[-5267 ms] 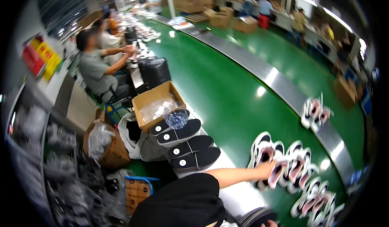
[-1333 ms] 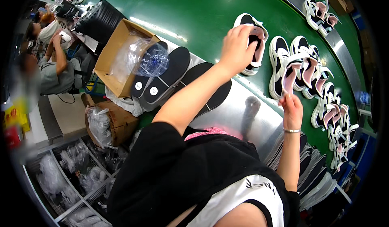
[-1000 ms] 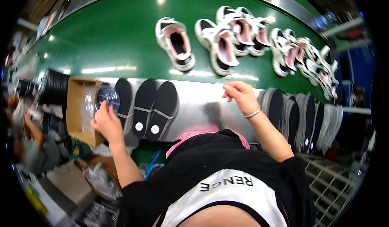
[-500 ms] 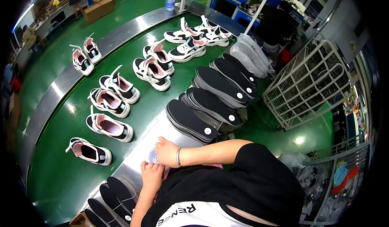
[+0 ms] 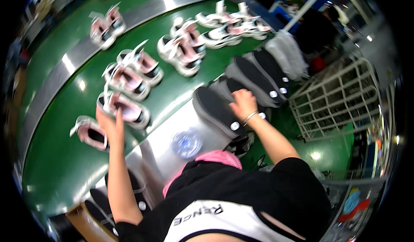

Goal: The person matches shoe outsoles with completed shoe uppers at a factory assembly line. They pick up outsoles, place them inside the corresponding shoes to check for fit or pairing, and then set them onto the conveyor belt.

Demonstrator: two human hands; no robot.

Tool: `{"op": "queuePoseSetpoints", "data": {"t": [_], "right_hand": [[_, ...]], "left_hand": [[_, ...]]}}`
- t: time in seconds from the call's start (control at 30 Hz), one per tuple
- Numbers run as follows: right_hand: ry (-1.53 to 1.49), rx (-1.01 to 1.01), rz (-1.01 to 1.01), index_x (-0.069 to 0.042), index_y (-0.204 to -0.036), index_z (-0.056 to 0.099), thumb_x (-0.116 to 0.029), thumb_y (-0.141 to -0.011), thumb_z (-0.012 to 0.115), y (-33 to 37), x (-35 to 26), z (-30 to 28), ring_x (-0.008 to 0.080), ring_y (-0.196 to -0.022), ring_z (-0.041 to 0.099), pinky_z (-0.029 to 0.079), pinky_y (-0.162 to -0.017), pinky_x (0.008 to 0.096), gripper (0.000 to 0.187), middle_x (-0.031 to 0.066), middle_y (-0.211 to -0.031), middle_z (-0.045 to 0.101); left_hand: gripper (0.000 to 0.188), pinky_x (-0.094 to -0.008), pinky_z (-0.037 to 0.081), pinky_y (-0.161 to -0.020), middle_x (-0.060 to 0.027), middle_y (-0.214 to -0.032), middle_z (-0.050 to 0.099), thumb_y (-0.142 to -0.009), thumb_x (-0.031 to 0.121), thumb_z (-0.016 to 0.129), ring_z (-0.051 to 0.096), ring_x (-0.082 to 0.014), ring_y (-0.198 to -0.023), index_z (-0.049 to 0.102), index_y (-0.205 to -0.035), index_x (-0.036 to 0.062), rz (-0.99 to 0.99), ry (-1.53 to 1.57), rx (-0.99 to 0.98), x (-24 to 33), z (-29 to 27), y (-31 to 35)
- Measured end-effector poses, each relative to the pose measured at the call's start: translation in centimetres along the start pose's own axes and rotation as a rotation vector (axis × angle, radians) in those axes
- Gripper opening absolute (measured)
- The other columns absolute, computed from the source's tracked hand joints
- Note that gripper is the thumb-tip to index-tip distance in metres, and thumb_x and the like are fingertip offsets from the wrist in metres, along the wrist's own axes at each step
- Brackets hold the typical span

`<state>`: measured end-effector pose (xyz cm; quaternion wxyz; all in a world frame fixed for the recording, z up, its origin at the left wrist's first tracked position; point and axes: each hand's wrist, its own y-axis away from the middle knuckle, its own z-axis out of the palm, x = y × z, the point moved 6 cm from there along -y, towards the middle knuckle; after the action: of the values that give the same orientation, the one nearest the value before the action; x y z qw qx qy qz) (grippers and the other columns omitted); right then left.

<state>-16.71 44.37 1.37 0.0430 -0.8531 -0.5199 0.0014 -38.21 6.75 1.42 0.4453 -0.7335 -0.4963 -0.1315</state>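
My left hand (image 5: pixel 111 127) reaches over the front of the row of sneakers, thumb and fingers apart. It overlaps a black and white sneaker (image 5: pixel 140 120) with a pink lining; another sneaker (image 5: pixel 89 134) stands just to its left. Blur hides whether the fingers press on the shoe. My right hand (image 5: pixel 244 104), wearing a silvery bracelet, is bent over a stack of black insoles (image 5: pixel 224 86). Its fingertips are smeared, so I cannot tell if an insole is gripped. Between my hands, near my body, a clear round plastic container (image 5: pixel 186 142) sits on the metal ledge.
More sneakers (image 5: pixel 181 54) stand on the green surface, and a pair (image 5: pixel 107 28) rests on its metal rim. Other insole stacks (image 5: pixel 254 80) lie right, beside plastic-wrapped items (image 5: pixel 286 54). A white wire cage (image 5: pixel 338 99) stands beyond. At lower left is a cardboard box (image 5: pixel 88 222).
My hands, together at the clear plastic thing before, have parted: the left went to the sneakers, the right to the insoles. The plastic thing now lies uncovered. The whole view has shifted.
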Motion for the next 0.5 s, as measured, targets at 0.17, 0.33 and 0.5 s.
{"op": "queuePoseSetpoints", "data": {"t": [0.17,0.33,0.5], "right_hand": [[-0.141,0.058,0.049,-0.015,-0.092,0.051,-0.027,-0.059,0.068,-1.1,1.8,1.7,0.0312,-0.099,0.043,0.039,-0.077,0.0419,0.038,0.0128,-0.108,0.046],[-0.025,-0.141,0.154,-0.015,-0.088,0.052,-0.028,-0.057,0.069,-2.7,1.1,0.7,0.0297,-0.094,0.047,0.040,-0.073,0.0428,0.038,0.0086,-0.098,0.049],[-0.005,-0.170,0.233,-0.014,-0.090,0.050,-0.029,-0.055,0.070,-1.3,4.3,1.7,0.0277,-0.093,0.048,0.039,-0.073,0.0426,0.043,0.0059,-0.095,0.051]], "left_hand": [[0.044,-0.0382,0.041,-0.078,-0.0217,-0.096,0.055,-0.071,0.025,0.059,0.053,-0.0344,-0.091,0.045,-0.102,-0.0023,-0.229,0.063,-0.283,-8.2,4.6,-2.6],[0.027,-0.0384,0.043,-0.066,-0.0174,-0.083,0.058,-0.073,0.023,0.056,0.056,-0.0329,-0.077,0.052,-0.092,0.0035,-0.253,0.097,-0.163,-7.3,3.8,-3.1],[0.028,-0.0358,0.045,-0.065,-0.0165,-0.078,0.059,-0.072,0.026,0.057,0.058,-0.0293,-0.073,0.052,-0.089,0.0043,-0.331,-0.003,-0.165,-5.9,3.2,-2.4]]}}
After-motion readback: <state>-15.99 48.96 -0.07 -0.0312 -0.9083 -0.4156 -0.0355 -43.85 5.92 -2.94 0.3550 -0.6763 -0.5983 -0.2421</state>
